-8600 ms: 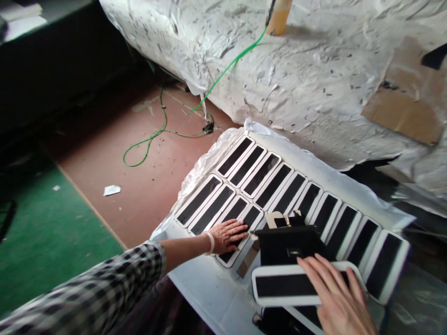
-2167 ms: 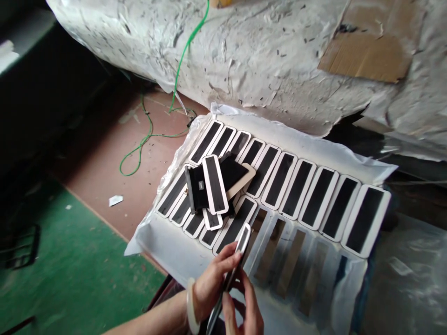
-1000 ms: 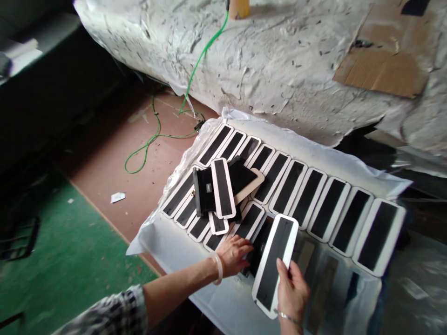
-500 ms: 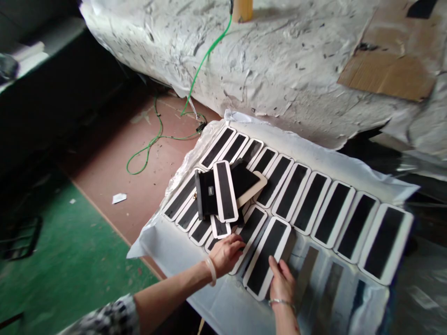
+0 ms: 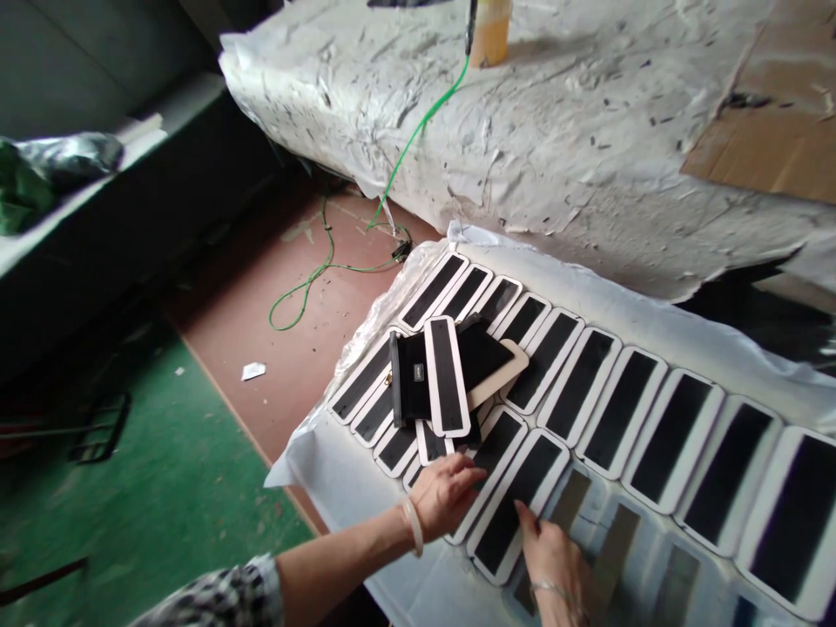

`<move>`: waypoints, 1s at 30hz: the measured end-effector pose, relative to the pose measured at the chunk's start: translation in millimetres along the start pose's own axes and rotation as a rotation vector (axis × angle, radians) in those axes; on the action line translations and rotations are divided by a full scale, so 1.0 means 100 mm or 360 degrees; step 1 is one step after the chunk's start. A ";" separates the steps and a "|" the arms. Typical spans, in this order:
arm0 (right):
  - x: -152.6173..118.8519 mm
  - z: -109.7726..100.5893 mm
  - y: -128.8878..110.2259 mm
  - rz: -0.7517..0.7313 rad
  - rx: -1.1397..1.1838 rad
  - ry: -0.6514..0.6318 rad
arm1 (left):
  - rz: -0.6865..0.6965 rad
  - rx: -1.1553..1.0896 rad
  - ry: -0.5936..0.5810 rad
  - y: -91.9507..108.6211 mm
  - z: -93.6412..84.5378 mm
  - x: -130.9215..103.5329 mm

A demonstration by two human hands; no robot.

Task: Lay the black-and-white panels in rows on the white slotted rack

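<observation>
Tilted board covered in whitish plastic sheeting [image 5: 320, 457] fills the centre and lower right.

Right hand [image 5: 552, 557], silver-coloured bracelet [image 5: 555, 592] at the wrist: thumb on the right long edge of a white rounded-corner panel with a black centre strip [image 5: 515, 488]. Other fingers mostly hidden, can't tell if it's pinching or only pressing. Panel lies flat on the sheeting, right end of the near row, snug beside a matching neighbour panel [image 5: 502, 442].

Left hand [image 5: 444, 492], white bangle [image 5: 414, 527]: fingers half curled over that neighbour. Looks like contact, but the undersides are hidden; can't tell if anything's held.

Just beyond the left hand, a pile across both rows: black fabric piece with a small label [image 5: 408, 374], white-bordered black-strip panel [image 5: 448, 374] on top, rounded cream piece [image 5: 502, 376] sticking out at its right. Far row of similar panels [image 5: 623, 414] runs off to the right. Brown-grey strip-shaped patches [image 5: 617, 540] to the right of the right hand.

Further out: big surface under crumpled white sheeting [image 5: 555, 157], orange-yellow liquid container [image 5: 491, 35], thin green cord [image 5: 424, 120], brown flat cardboard [image 5: 771, 131]. Floor at left is reddish-brown boarding [image 5: 228, 322], then green flooring [image 5: 176, 470].
</observation>
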State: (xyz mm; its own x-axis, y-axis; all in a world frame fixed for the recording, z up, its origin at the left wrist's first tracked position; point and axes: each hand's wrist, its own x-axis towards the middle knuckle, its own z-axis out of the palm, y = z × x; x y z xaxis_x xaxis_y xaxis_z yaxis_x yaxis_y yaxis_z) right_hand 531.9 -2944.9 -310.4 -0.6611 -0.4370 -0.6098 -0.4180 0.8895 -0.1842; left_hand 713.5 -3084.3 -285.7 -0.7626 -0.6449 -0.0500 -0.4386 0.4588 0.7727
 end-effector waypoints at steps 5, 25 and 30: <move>-0.04 -0.15 -0.52 -0.0430 0.0015 0.0445 | -0.0627 -0.0239 0.0705 -0.17 -0.46 0.20; -0.35 -0.20 -1.82 -0.0841 0.0876 0.0388 | -0.0755 -0.1753 0.0224 0.12 -0.69 0.13; -0.97 -0.33 -0.89 -0.0483 0.1300 0.0934 | -0.0362 -0.1087 0.0062 0.55 -0.49 -0.12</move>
State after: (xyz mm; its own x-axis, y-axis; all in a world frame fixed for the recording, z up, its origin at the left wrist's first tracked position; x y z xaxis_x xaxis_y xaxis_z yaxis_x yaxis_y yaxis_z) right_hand 613.0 -2985.8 -209.7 -0.8885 -0.4583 -0.0223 -0.2135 0.4559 -0.8641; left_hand 722.1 -3081.4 -211.8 -0.6645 -0.7064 -0.2439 -0.1798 -0.1657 0.9697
